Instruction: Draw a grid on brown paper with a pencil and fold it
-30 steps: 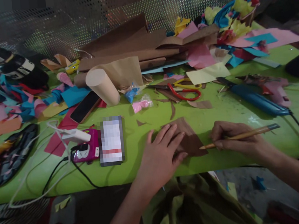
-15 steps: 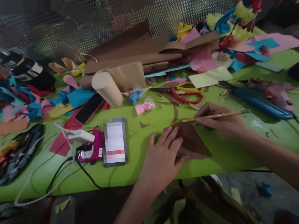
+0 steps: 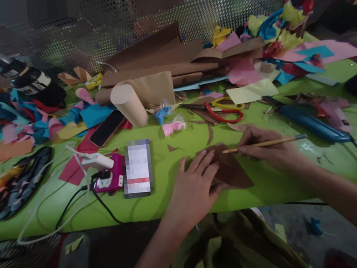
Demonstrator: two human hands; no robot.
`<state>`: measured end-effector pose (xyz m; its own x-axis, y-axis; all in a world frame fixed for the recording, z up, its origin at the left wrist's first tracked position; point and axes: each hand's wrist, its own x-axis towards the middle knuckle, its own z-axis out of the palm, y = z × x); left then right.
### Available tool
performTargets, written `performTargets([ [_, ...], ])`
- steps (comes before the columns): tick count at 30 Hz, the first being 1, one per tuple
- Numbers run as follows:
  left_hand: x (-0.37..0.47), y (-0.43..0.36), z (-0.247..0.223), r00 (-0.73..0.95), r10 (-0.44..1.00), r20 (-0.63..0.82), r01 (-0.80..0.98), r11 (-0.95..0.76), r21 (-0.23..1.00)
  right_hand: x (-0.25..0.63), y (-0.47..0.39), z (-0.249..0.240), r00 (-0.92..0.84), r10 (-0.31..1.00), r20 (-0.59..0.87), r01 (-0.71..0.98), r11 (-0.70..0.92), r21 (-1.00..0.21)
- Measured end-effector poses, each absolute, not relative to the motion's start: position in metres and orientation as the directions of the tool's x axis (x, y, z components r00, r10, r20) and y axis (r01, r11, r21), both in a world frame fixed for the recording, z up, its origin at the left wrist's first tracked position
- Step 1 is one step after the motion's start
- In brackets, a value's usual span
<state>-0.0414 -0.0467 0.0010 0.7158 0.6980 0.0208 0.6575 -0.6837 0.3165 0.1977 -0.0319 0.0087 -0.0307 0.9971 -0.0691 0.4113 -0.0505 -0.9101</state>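
Observation:
A brown paper triangle (image 3: 232, 171) lies flat on the green table (image 3: 185, 200) near its front edge. My left hand (image 3: 196, 183) presses down on the paper's left part with fingers spread. My right hand (image 3: 270, 148) grips a wooden pencil (image 3: 264, 144), whose tip rests on the paper's upper edge.
Red and yellow scissors (image 3: 223, 110), a blue corded tool (image 3: 310, 123), a beige paper roll (image 3: 128, 103), two phones (image 3: 136, 167) (image 3: 107, 128), a magenta device (image 3: 108, 178) with cables and heaps of coloured paper scraps (image 3: 16, 120) crowd the table. A perforated metal screen (image 3: 91, 16) stands behind.
My right hand moved the pencil from the paper's lower right corner up to its top, then slightly down along the upper edge. My left hand stayed pressed on the paper.

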Motion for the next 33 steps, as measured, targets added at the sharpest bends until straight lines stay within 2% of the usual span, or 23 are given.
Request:
performTargets([
  [5,-0.041,-0.047,0.003,0.718,0.696,0.015,0.656,-0.683,0.321,0.202,-0.052,0.012,-0.060,0.984,-0.165,0.428,-0.125,-0.895],
  [14,-0.041,-0.047,0.005,0.714,0.700,0.009,0.659,-0.676,0.331,0.217,-0.094,0.005,-0.103,0.972,-0.210,0.459,-0.141,-0.877],
  [17,-0.041,-0.047,0.004,0.702,0.712,0.019,0.669,-0.667,0.328,0.217,-0.093,0.011,-0.101,0.968,-0.229,0.413,-0.169,-0.895],
  [22,-0.042,-0.047,0.004,0.685,0.728,0.023,0.683,-0.654,0.325,0.202,-0.062,0.016,0.007,0.989,-0.150,0.223,-0.148,-0.964],
  [27,-0.042,-0.047,0.003,0.684,0.728,0.049,0.678,-0.660,0.324,0.186,-0.030,0.009,0.019,1.000,-0.024,0.276,-0.028,-0.961],
  [33,-0.042,-0.048,0.000,0.687,0.724,0.057,0.671,-0.662,0.334,0.184,-0.025,0.003,0.015,0.998,-0.061,0.348,-0.063,-0.935],
])
